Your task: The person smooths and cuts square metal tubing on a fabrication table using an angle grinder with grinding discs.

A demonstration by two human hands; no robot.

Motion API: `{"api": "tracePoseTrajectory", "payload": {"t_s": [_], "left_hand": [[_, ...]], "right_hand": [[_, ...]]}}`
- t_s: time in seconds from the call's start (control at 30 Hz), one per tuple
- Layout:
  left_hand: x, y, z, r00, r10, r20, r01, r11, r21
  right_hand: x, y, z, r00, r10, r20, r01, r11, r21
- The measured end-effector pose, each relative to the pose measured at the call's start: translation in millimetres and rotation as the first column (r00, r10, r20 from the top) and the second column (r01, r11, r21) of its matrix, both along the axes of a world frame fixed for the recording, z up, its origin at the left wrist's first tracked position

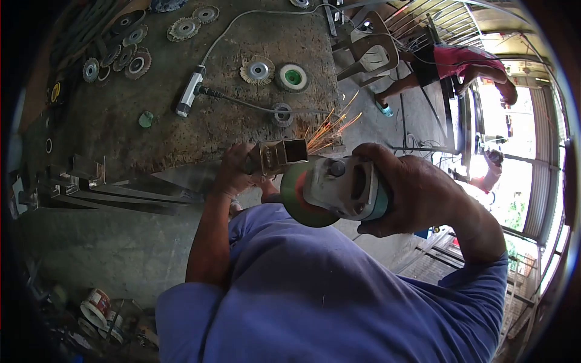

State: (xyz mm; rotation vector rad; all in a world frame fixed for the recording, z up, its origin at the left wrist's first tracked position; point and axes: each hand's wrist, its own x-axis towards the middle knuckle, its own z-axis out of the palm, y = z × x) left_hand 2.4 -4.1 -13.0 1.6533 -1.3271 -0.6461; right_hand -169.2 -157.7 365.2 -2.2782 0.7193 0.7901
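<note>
Left hand (233, 173) grips a tube (274, 158); right hand (423, 190) holds a grinder (348, 187), its disc (295, 202) near the left fingers (243, 151), sparks (330, 130) beyond them.

- Grinder (345, 187): silver-grey head, teal body
- Grinding disc (291, 209): dull green, orange-red towards the middle
- Square metal tube (272, 158): brownish grey, dark inside
- Sparks (330, 132): bright orange running to yellow
- Worktop (175, 145): dark brown, mottled with paler, scuffed patches
- Flap wheel (258, 71): tan rim, silvery centre
- Round wheel (293, 77): vivid green centre, pale ring, dark edge
- Small flat piece (146, 119): soft green
- Power block (192, 91): pale grey and black
- Wearer's shirt (339, 290): plain violet-blue
- Another person's top (466, 59): hot pink; shorts (426, 65): black; slipper (385, 109): turquoise
- Chair (375, 58): greyish beige
- Tub (97, 305): white and red
- Floor (121, 248): grey-green
</note>
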Motion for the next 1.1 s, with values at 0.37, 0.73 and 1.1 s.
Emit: {"api": "tracePoseTrajectory", "payload": {"t_s": [0.37,0.73,1.1], "left_hand": [[7,5,24,0.936,-0.013,-0.352,0.126,0.945,0.301],[-6,4,70,0.813,0.198,-0.548,0.129,0.856,0.501],[-5,4,74,0.794,0.197,-0.575,0.134,0.866,0.482]], "right_hand": [[13,-52,-7,0.949,0.316,0.024,-0.313,0.947,-0.071],[43,-91,-12,0.726,0.684,0.073,-0.672,0.728,-0.133],[60,-96,-17,0.656,0.744,0.131,-0.735,0.668,-0.117]]}}
